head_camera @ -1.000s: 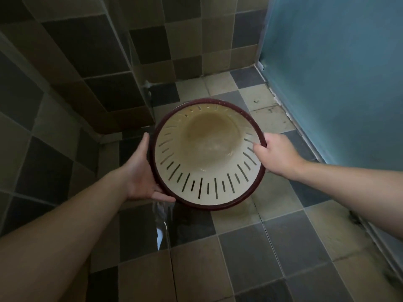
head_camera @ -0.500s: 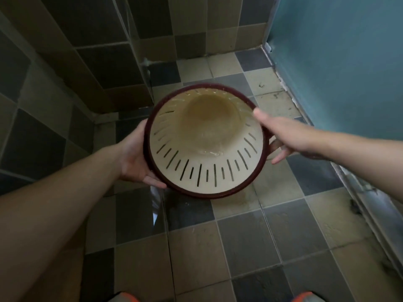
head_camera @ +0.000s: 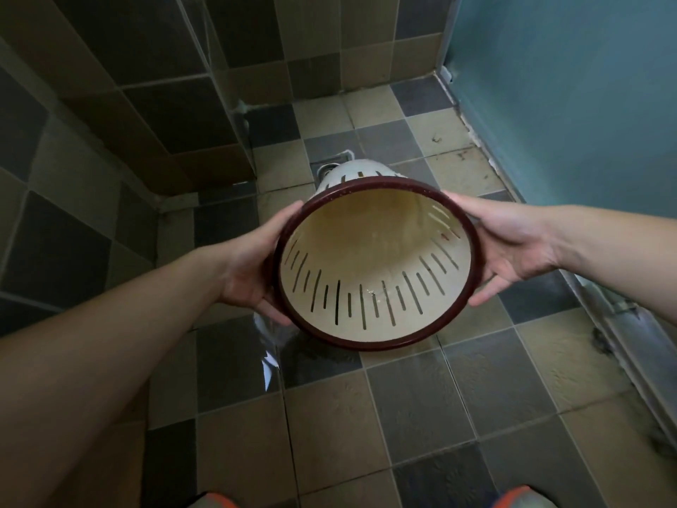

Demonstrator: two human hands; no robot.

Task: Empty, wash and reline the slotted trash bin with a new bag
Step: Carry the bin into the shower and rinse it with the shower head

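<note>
One slotted bin (head_camera: 370, 258) — two hands, left (head_camera: 252, 269), right (head_camera: 513, 247), gripping.

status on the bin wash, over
Left hand and right hand grip the dark red rim. Cream slotted plastic trash bin tilted toward camera, empty, no bag. Floor drain behind it. Nothing obstructing.

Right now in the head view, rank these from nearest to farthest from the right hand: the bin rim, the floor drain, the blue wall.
1. Bin rim: in contact, the right hand holds its right side.
2. Floor drain: ahead, partly hidden behind the bin's base.
3. Blue wall: to the right, running away forward.
Drain and wall are hard to separate; treat that order as tentative.
</note>
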